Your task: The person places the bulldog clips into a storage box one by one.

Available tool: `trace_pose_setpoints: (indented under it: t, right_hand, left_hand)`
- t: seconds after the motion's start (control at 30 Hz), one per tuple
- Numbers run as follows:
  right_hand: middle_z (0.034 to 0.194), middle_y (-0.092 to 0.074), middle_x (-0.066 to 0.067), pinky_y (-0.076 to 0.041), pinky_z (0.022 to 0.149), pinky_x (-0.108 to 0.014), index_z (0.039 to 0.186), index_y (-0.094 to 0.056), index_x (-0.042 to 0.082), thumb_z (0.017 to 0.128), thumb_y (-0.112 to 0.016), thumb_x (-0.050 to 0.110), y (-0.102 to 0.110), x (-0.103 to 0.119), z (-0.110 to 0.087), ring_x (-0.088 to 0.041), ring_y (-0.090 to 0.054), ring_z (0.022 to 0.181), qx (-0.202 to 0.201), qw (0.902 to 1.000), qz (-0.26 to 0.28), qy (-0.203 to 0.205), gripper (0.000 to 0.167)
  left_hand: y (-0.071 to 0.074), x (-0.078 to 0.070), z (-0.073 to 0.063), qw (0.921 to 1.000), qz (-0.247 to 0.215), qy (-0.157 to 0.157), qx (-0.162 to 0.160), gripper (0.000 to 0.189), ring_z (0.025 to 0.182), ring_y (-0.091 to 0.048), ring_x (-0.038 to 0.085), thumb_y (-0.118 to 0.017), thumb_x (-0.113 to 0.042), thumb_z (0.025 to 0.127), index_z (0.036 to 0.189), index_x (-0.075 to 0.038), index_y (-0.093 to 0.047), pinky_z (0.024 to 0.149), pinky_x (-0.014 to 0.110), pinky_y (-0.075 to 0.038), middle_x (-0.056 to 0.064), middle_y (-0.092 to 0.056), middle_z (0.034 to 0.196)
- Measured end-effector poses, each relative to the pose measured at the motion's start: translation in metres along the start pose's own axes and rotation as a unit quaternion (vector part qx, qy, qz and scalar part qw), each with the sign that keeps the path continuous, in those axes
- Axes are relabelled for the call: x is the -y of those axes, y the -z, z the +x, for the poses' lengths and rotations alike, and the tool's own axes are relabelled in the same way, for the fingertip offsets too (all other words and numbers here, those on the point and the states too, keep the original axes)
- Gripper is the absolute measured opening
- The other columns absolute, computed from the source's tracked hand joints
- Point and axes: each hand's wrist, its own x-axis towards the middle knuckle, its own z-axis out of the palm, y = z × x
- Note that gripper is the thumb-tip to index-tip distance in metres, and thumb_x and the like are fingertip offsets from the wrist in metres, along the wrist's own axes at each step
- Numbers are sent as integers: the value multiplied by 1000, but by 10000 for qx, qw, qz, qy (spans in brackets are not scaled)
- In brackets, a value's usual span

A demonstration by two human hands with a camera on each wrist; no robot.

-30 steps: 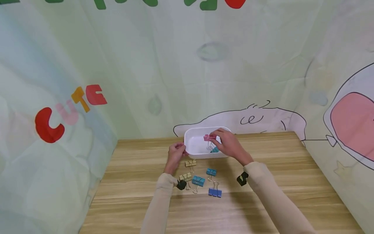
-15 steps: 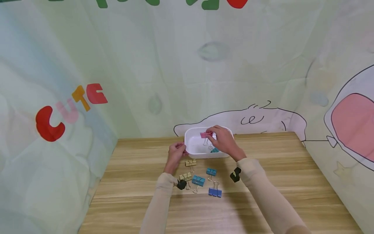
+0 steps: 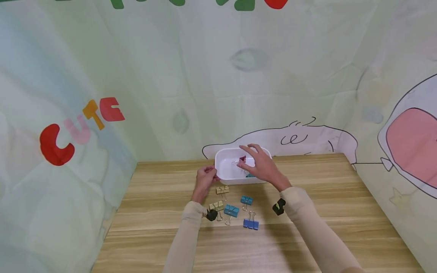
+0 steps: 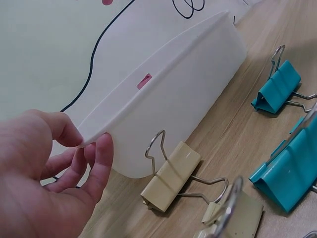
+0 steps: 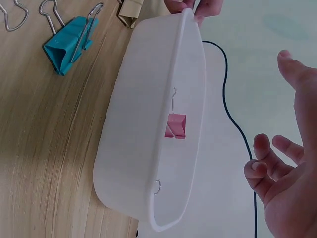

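At the left end of a white plastic tub (image 3: 239, 182), my left hand (image 3: 205, 180) pinches the rim between thumb and fingers, plain in the left wrist view. Over the tub's right half is my right hand (image 3: 263, 165), thumb and fingers spread apart. The right wrist view shows this right hand (image 5: 290, 183) holding nothing. A pink binder clip (image 5: 177, 126) is inside the tub, separate from the fingers. Also in the tub is a teal binder clip (image 3: 250, 175), partly hidden by the right hand.
In front of the tub lie two cream binder clips, one nearer the tub (image 3: 222, 190), two teal binder clips, the larger one (image 3: 231, 211) left of the smaller, and a blue binder clip (image 3: 250, 224). A printed curtain (image 3: 170, 94) hangs behind the wooden table (image 3: 157, 212).
My right hand carried the pink binder clip a little left over the tub, then let go of it and spread its fingers. The left hand stays at the rim.
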Motion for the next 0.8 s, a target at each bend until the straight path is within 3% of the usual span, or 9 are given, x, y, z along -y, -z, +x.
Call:
trace_pose_setpoints:
  t: [0.13,0.33,0.6,0.8]
  right_hand:
    - [156,-43,-16,-53,101,-64,156,-48,25,93,-72,55,0,1,-3,-41,-53,131,70,10000,28,31,74]
    - [151,-48,-14,-61,90,-51,154,-51,23,93,-72,54,-3,4,-10,-33,-60,116,95,9994,64,338,71]
    - [146,-52,-14,-56,100,-55,152,-54,21,92,-76,49,-8,7,-28,-34,-60,120,144,9980,262,565,70]
    - [144,-55,-14,-61,83,-43,151,-55,21,92,-78,41,-18,3,-47,-28,-63,103,350,9966,321,678,66]
  left_hand:
    - [0,0,0,10000,-25,-33,3,35,80,-69,25,-59,-1,98,128,17,-56,90,46,-63,34,-60,119]
    - [0,0,1,10000,-45,-46,14,35,80,-69,25,-59,0,98,128,17,-56,87,44,-64,31,-61,115]
    - [0,0,1,10000,-52,-74,-11,35,79,-69,24,-58,1,98,129,17,-55,82,38,-65,34,-60,118]
    - [-1,1,0,10000,-33,-51,-46,35,80,-69,26,-58,1,97,129,17,-56,78,35,-65,36,-59,120]
